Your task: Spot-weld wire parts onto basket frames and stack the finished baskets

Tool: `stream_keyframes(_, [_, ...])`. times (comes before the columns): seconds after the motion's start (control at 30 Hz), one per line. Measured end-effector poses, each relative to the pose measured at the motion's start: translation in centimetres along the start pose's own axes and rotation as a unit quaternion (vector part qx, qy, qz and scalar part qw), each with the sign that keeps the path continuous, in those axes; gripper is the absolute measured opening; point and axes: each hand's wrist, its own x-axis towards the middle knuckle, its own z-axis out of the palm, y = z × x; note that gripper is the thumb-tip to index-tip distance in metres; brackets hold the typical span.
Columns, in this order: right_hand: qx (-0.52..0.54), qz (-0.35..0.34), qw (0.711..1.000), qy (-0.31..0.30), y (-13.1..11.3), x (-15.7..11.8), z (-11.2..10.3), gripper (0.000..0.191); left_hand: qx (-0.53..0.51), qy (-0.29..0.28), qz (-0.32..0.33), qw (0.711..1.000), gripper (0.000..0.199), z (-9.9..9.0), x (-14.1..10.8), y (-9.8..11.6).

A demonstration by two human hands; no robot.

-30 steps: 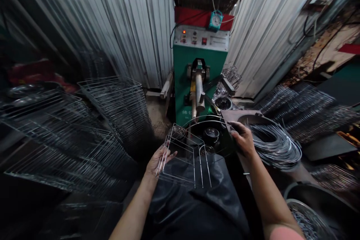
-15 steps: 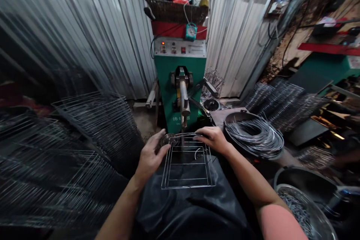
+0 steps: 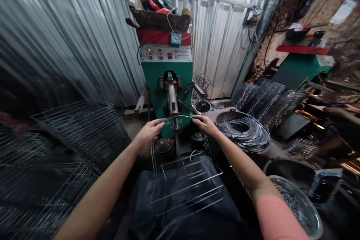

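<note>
My left hand (image 3: 149, 133) and my right hand (image 3: 207, 124) are closed on the two ends of a curved wire at the top of a wire rack (image 3: 186, 187). The rack's rods and bent lower frame tilt down over the dark cloth (image 3: 180, 219) on my lap. The curved wire lies at the rod-like arm (image 3: 172, 99) of a green machine (image 3: 152, 78); whether they touch I cannot tell. Below my hands are two small round dishes, one on the left (image 3: 164, 144) and one on the right (image 3: 198, 138); their contents are unclear.
Stacked wire grids (image 3: 84, 120) stand at my left. A coil of wire (image 3: 247, 131) lies at the right, behind a clear bowl of small metal pieces (image 3: 295, 202). More wire racks (image 3: 264, 97) are stacked farther back. Another person's arm (image 3: 334, 143) shows at the far right.
The rack has gone from lying flat, with fingers loosely on its top edge, to tilted, its curved wire raised toward the machine arm. Both hands have closed on it. The view has shifted right.
</note>
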Motion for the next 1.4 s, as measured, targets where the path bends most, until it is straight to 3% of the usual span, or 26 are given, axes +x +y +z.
stream_keyframes(0.1, [0.01,0.044,0.999,0.017,3.4,-0.8,2.1,0.034,-0.044,-0.027,-0.104,0.993,0.041,-0.7,0.7,-3.1])
stream_keyframes(0.23, [0.025,0.065,0.998,0.011,5.2,-1.7,4.2,0.033,-0.041,-0.045,-0.157,0.986,0.049,-1.2,0.6,-6.0])
stream_keyframes(0.37, [0.016,0.06,0.998,0.001,5.2,-1.9,4.6,0.035,-0.039,-0.059,-0.113,0.991,0.056,-1.6,0.1,-7.1])
stream_keyframes(0.53, [-0.023,0.034,0.999,0.008,5.3,-2.2,4.8,0.033,-0.046,-0.028,-0.049,0.997,0.061,-1.5,-0.2,-8.2])
stream_keyframes(0.67, [-0.062,0.022,0.998,0.01,5.0,-2.4,4.8,0.032,-0.032,-0.026,-0.017,0.999,0.061,-1.2,-0.3,-8.4])
stream_keyframes(0.93, [-0.168,0.007,0.984,-0.057,3.0,-2.1,4.3,0.035,0.103,-0.061,-0.022,0.993,0.053,-2.0,0.1,-5.0])
stream_keyframes(1.1, [-0.297,-0.019,0.945,-0.133,3.6,-1.5,5.4,0.037,0.163,-0.08,-0.042,0.983,0.052,-2.4,0.5,-6.4])
stream_keyframes(1.23, [-0.45,-0.023,0.872,-0.191,4.0,-1.0,6.4,0.043,0.218,-0.11,-0.027,0.969,0.047,-2.2,0.8,-7.7])
stream_keyframes(1.3, [-0.504,-0.027,0.838,-0.208,3.9,-0.8,6.7,0.047,0.278,-0.114,0.007,0.954,0.043,-2.3,1.0,-7.9])
stream_keyframes(1.4, [-0.536,-0.03,0.812,-0.229,3.6,-0.7,7.0,0.052,0.381,-0.111,0.119,0.91,0.037,-2.5,1.5,-8.2])
